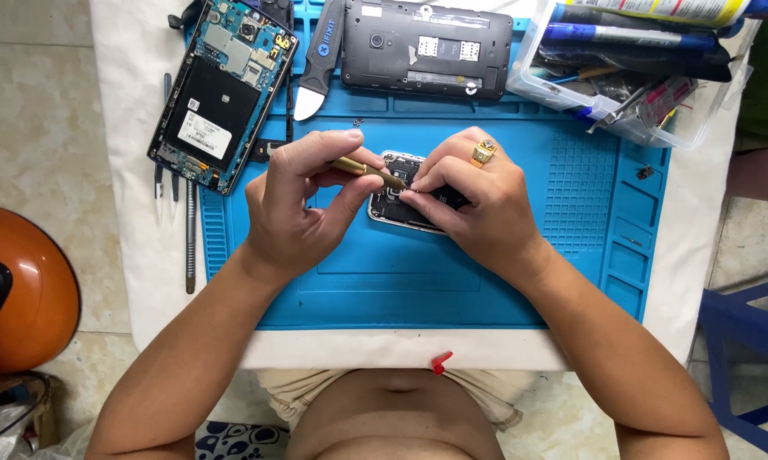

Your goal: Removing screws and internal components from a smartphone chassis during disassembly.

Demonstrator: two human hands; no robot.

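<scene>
A person is working over a small opened phone lying near the middle of a blue rubbery mat — a ridged, compartmented sheet covering a white-draped tabletop. The left hand is pinching a slim brass-coloured screwdriver between thumb and fingertips, its tip angling down onto the phone's exposed insides. The right hand, wearing a gold ring, is curling closed over the phone's right half, its fingertips pressing on it and steadying it on the mat.

At the mat's upper left a larger phone is lying with its back off, showing a black battery and bluish circuit parts. Beside it a blue-handled pry tool with a pale flat blade is resting, and next to that a dark grey phone body is sitting face down, rectangular with rounded corners. A clear plastic tub at the upper right is holding pens and tools. Thin metal tools are lying along the mat's left edge — and a glossy orange rounded object is sitting on the tiled floor at left.
</scene>
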